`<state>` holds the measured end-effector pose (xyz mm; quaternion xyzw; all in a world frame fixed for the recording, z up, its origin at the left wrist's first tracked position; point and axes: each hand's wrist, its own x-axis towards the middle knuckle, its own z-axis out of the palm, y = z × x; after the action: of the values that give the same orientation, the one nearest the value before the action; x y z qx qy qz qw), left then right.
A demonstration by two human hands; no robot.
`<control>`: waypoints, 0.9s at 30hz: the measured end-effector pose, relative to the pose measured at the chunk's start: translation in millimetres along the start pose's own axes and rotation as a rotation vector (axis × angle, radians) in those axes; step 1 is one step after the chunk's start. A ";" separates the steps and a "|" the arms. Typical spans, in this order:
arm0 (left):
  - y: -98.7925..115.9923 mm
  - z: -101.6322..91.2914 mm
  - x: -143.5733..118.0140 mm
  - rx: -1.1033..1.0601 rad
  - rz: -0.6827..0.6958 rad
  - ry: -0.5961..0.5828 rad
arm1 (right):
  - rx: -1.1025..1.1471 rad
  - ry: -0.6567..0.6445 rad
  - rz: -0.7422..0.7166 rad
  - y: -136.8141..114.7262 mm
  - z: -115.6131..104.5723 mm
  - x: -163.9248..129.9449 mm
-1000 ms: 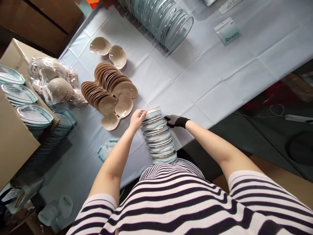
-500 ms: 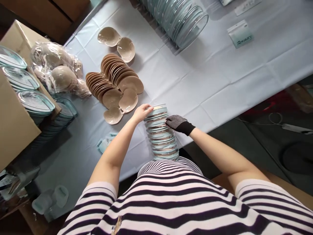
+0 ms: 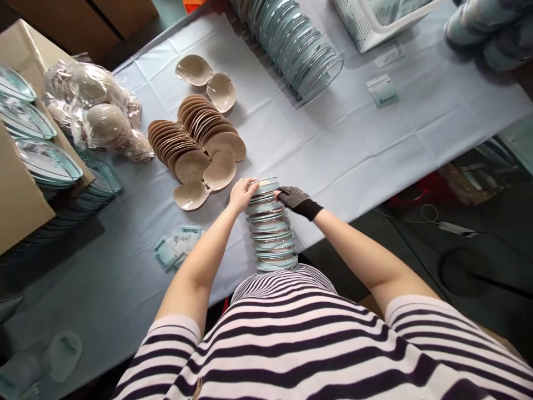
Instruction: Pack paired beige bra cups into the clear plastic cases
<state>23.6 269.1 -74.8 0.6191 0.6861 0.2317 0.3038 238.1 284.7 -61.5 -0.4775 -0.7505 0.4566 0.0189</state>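
Note:
A row of clear plastic cases (image 3: 272,236) with pale blue edges lies on the table against my striped shirt; beige shows inside some of them. At its far end my left hand (image 3: 242,194), bare, is closed with the fingers over the edge of the end case. My right hand (image 3: 295,201) wears a dark striped glove with bare fingertips. It is closed against the right side of the far end, its fingertips partly hidden. Left of the cases lie nested beige adhesive bra cups (image 3: 208,130), with one joined pair (image 3: 204,186) in front and another pair (image 3: 220,91) behind.
Another long row of clear cases (image 3: 318,72) lies at the back, near a white basket (image 3: 353,28). Printed packets (image 3: 166,253) lie left of my forearm, one more packet (image 3: 382,91) at the right. Bagged cups (image 3: 108,125) and a carton of cases (image 3: 25,194) stand left.
My right hand has moved slightly up along the case row toward its far end. My left hand keeps its grip there. The view has shifted, showing more of the table's right side.

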 end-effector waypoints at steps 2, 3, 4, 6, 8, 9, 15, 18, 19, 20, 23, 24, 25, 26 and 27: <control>-2.3 -1.0 -2.6 0.002 -0.001 -0.022 | 0.108 -0.134 0.139 43.6 -7.4 -12.2; -2.6 -2.1 -2.3 0.002 -0.005 -0.039 | 0.179 -0.254 0.190 60.1 -5.4 -17.2; -2.6 -3.3 -1.3 0.005 -0.012 -0.055 | 0.230 -0.357 0.216 72.1 -0.9 -20.8; -1.7 -5.5 1.1 0.021 -0.025 -0.080 | 0.244 -0.490 0.199 83.3 10.5 -22.6; 0.0 -7.0 2.4 0.038 -0.029 -0.090 | 0.164 -0.521 0.146 83.7 17.2 -18.3; 1.1 -7.5 2.5 0.045 -0.029 -0.091 | 0.129 -0.535 0.128 82.7 17.7 -15.1; 5.1 -9.7 2.4 0.071 -0.046 -0.115 | 0.216 -0.565 0.062 90.5 14.4 -13.2; 2.5 -10.3 4.5 0.070 -0.054 -0.120 | 0.267 -0.433 0.072 92.5 22.5 -28.4; 1.2 -10.4 5.3 0.066 -0.051 -0.119 | 0.274 -0.390 0.073 90.5 24.6 -34.4; -0.1 -10.4 6.0 0.061 -0.046 -0.117 | 0.256 -0.352 0.066 86.5 25.8 -40.2; -2.5 -10.0 7.7 0.054 -0.027 -0.112 | 0.070 -0.270 0.011 59.2 24.6 -53.0; -2.5 -9.7 8.1 0.060 -0.025 -0.112 | -0.021 -0.258 0.004 44.3 24.5 -54.7; -2.1 -9.3 8.5 0.071 -0.027 -0.112 | -0.111 -0.244 0.008 26.6 25.9 -55.2; -1.2 -8.9 8.7 0.086 -0.030 -0.113 | -0.197 -0.217 0.010 6.5 29.5 -54.3; 0.0 -8.5 8.7 0.101 -0.033 -0.115 | -0.282 -0.185 -0.008 -15.0 35.8 -52.5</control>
<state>17.2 278.2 -69.9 0.6346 0.6884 0.1557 0.3149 239.5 220.4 -50.3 -0.4285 -0.8074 0.3887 -0.1156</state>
